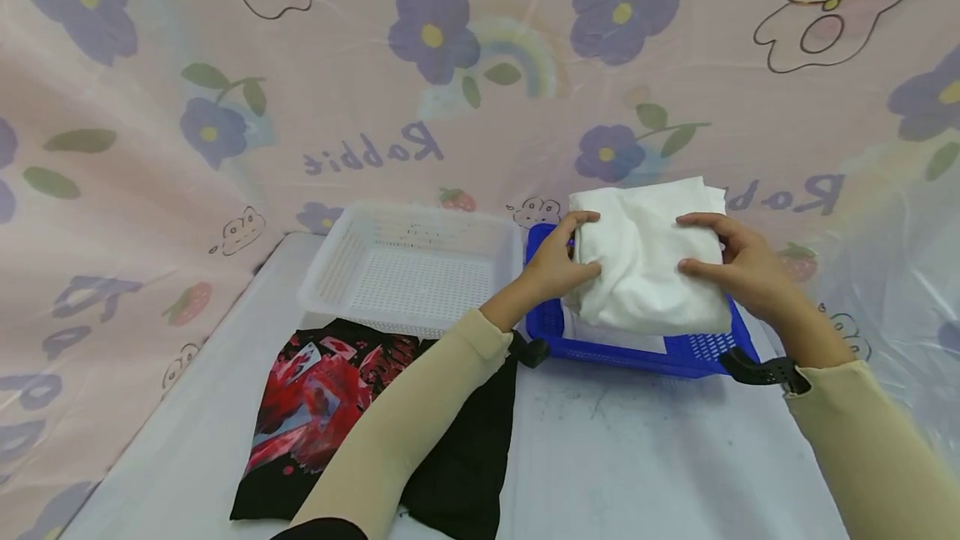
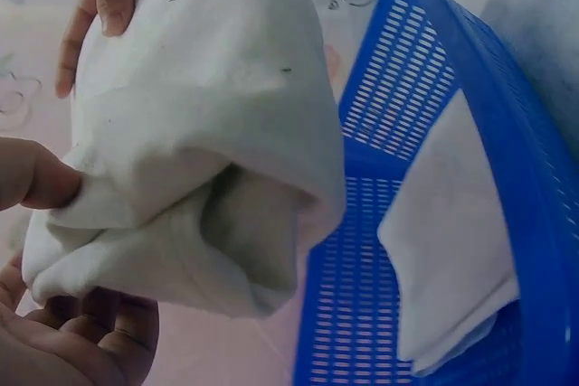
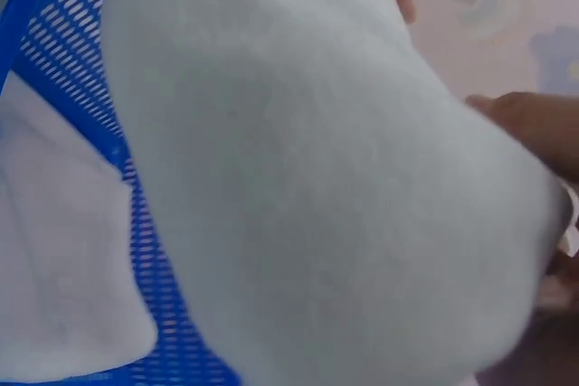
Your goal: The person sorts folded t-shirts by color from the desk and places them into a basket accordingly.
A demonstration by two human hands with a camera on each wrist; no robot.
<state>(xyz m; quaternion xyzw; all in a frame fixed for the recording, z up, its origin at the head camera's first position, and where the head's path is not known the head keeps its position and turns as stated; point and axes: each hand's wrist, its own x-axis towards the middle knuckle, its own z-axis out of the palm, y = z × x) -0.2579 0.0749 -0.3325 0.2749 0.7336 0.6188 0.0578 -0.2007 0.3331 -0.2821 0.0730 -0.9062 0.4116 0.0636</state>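
Both hands hold a folded white cloth bundle [image 1: 645, 257] up over the blue basket [image 1: 622, 361]. The left hand [image 1: 558, 263] grips its left side, and the right hand [image 1: 750, 265] grips its right side, thumbs towards the wearer. In the left wrist view the bundle [image 2: 190, 133] shows thick layered folds at its end, with the left fingers curled beneath. Inside the basket lies another folded white cloth [image 2: 461, 241], largely covered by the bundle in the head view. The right wrist view is mostly filled by the bundle's smooth side [image 3: 326, 187].
A white perforated basket [image 1: 322, 273] stands left of the blue one. In front of it, black fabric with a red print [image 1: 315, 398] lies on the white table [image 1: 600, 457], partly under the left forearm. A patterned curtain [image 1: 480, 140] hangs behind the table.
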